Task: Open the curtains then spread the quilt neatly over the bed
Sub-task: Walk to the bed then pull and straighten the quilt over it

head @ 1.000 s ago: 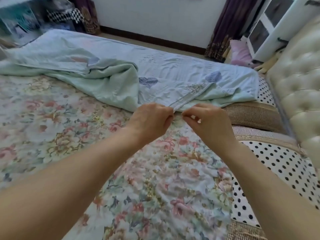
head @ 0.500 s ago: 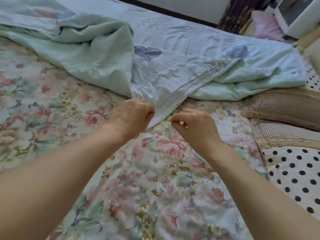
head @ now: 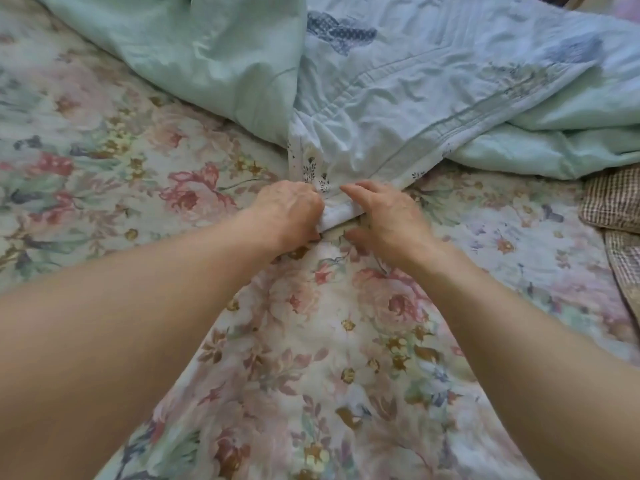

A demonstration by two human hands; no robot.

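1. The quilt (head: pixel 398 98) is being kept bunched across the far part of the bed (head: pixel 311 341). Its pale green underside is being shown in thick folds at left and right.
2. One corner (head: pixel 341 211) is being drawn toward the near side and is being held by both hands, set just beside each other.
3. The hem is being enclosed by the curled fingers of the left hand (head: pixel 289 211). It is being pinched by the right hand (head: pixel 388 220), fingers on top and thumb beneath.
4. Handling is being judged as soft, limp and light. The creases suggest thin padding, so no shape is likely to be kept when the quilt is lifted.
5. The stitched edge band is being judged the best hold. A wider grip along it, hands well apart, is probably being called for before any spreading.
6. The cloth looks smooth, so some slipping through a light pinch is being counted as a risk.
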